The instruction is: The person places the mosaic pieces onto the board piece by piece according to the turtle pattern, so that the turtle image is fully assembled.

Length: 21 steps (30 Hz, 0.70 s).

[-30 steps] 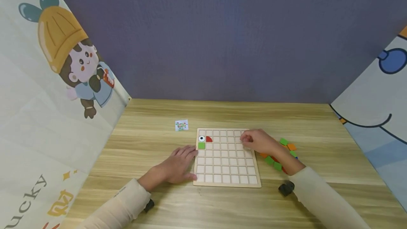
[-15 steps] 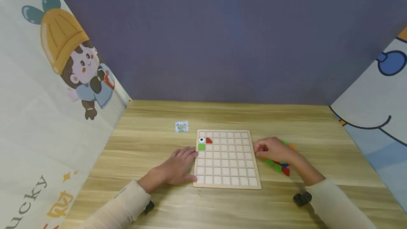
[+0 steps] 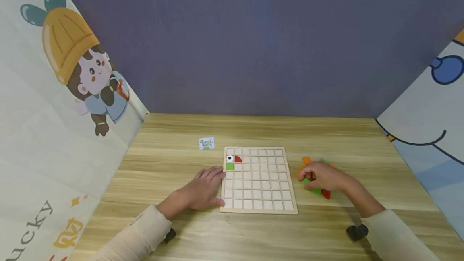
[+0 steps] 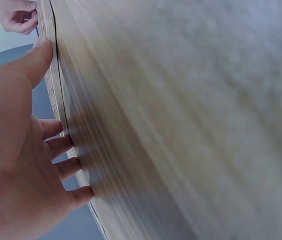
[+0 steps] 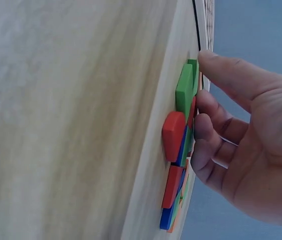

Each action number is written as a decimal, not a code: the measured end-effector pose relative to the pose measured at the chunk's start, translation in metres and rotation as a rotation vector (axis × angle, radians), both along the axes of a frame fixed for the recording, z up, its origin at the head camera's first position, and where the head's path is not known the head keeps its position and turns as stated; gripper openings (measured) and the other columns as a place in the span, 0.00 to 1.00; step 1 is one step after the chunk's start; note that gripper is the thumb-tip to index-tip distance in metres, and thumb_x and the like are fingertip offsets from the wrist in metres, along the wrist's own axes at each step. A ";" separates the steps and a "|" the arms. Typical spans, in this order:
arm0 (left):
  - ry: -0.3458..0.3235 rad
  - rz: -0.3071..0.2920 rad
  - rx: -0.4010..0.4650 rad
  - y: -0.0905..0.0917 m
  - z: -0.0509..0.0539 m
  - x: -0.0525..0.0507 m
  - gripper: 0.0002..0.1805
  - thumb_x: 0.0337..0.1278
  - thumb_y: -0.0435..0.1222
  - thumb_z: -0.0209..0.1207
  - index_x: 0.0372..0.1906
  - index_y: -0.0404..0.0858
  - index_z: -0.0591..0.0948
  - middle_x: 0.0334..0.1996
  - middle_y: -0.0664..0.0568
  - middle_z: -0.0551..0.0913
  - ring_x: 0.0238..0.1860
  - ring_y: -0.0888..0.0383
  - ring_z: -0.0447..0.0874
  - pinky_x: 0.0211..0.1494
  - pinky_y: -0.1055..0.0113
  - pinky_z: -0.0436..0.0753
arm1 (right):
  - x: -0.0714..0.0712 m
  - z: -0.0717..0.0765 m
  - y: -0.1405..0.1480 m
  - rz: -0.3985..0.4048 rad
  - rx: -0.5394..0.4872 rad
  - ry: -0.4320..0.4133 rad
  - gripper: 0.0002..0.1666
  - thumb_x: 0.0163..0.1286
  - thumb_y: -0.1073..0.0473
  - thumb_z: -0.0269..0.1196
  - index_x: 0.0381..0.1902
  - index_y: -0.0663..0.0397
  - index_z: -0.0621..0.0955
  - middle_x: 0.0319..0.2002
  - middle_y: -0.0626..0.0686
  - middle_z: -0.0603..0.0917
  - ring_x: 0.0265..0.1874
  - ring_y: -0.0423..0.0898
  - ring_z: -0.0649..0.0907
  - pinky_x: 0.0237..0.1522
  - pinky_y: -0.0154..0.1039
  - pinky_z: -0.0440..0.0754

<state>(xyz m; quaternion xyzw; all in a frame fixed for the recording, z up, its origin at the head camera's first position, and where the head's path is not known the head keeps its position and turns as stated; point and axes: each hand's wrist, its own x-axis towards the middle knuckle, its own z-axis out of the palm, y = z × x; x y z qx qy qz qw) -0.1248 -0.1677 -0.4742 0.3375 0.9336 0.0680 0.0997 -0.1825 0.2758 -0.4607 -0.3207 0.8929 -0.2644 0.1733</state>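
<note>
I rest my bare left hand (image 4: 23, 145), fingers apart, against a thin wooden board (image 4: 46, 15) on the streaked brown tabletop (image 4: 180, 120).

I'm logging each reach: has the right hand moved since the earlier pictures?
Yes: in the head view, the right hand has moved rightward and slightly nearer, off the grid board and over the coloured pieces.
</note>
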 end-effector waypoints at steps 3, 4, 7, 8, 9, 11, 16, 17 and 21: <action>0.002 0.000 0.000 0.000 0.000 0.000 0.49 0.65 0.64 0.57 0.77 0.33 0.61 0.78 0.38 0.62 0.78 0.39 0.59 0.76 0.38 0.65 | 0.001 -0.001 0.000 -0.004 0.022 0.013 0.10 0.60 0.62 0.74 0.39 0.47 0.86 0.31 0.44 0.78 0.29 0.34 0.72 0.31 0.30 0.73; 0.002 -0.001 0.001 0.000 0.000 0.000 0.49 0.65 0.64 0.57 0.77 0.33 0.61 0.77 0.38 0.62 0.78 0.39 0.59 0.76 0.38 0.65 | 0.001 -0.001 0.000 -0.009 0.030 0.011 0.10 0.60 0.62 0.74 0.39 0.46 0.85 0.31 0.44 0.78 0.29 0.34 0.71 0.31 0.30 0.73; 0.003 -0.002 0.001 0.000 0.000 0.000 0.49 0.65 0.63 0.57 0.77 0.33 0.61 0.77 0.38 0.62 0.78 0.39 0.59 0.76 0.38 0.65 | 0.001 -0.002 0.000 -0.014 0.045 0.012 0.10 0.60 0.61 0.74 0.38 0.44 0.86 0.31 0.43 0.78 0.29 0.34 0.71 0.31 0.30 0.72; 0.003 -0.002 0.003 0.000 -0.001 0.000 0.49 0.65 0.63 0.57 0.77 0.33 0.61 0.77 0.38 0.62 0.78 0.39 0.59 0.76 0.38 0.65 | 0.001 -0.002 0.000 -0.012 0.047 0.013 0.10 0.60 0.61 0.74 0.38 0.44 0.86 0.31 0.43 0.78 0.28 0.33 0.71 0.31 0.30 0.72; 0.004 -0.001 0.003 0.000 -0.001 0.000 0.49 0.65 0.63 0.57 0.77 0.33 0.61 0.77 0.38 0.61 0.78 0.39 0.59 0.76 0.38 0.65 | 0.002 -0.002 0.000 -0.013 0.047 0.015 0.10 0.60 0.61 0.74 0.38 0.44 0.86 0.31 0.43 0.78 0.28 0.33 0.71 0.31 0.30 0.72; 0.007 0.000 -0.002 0.000 -0.002 0.000 0.49 0.65 0.63 0.57 0.77 0.33 0.61 0.78 0.38 0.61 0.78 0.39 0.59 0.76 0.38 0.64 | 0.002 -0.002 -0.001 -0.014 0.045 0.016 0.09 0.60 0.60 0.75 0.37 0.44 0.86 0.31 0.43 0.78 0.28 0.33 0.70 0.31 0.30 0.72; 0.007 0.003 -0.007 0.000 -0.003 -0.001 0.49 0.65 0.64 0.56 0.77 0.33 0.61 0.78 0.38 0.61 0.78 0.39 0.58 0.76 0.38 0.64 | 0.003 0.000 -0.002 -0.013 0.037 0.020 0.10 0.59 0.59 0.76 0.38 0.44 0.86 0.31 0.43 0.78 0.28 0.33 0.70 0.30 0.30 0.72; 0.004 0.003 -0.006 0.000 -0.003 -0.001 0.49 0.65 0.64 0.56 0.77 0.33 0.61 0.78 0.38 0.61 0.79 0.39 0.58 0.76 0.38 0.64 | 0.003 0.000 -0.002 -0.014 0.037 0.024 0.09 0.59 0.59 0.76 0.37 0.44 0.87 0.31 0.43 0.78 0.28 0.33 0.70 0.30 0.30 0.72; -0.004 0.005 -0.003 0.000 -0.001 0.000 0.49 0.65 0.63 0.57 0.77 0.33 0.61 0.78 0.39 0.61 0.79 0.40 0.58 0.76 0.38 0.64 | 0.004 0.000 -0.003 -0.024 0.050 0.040 0.09 0.59 0.59 0.76 0.37 0.44 0.87 0.32 0.43 0.79 0.28 0.33 0.70 0.29 0.30 0.72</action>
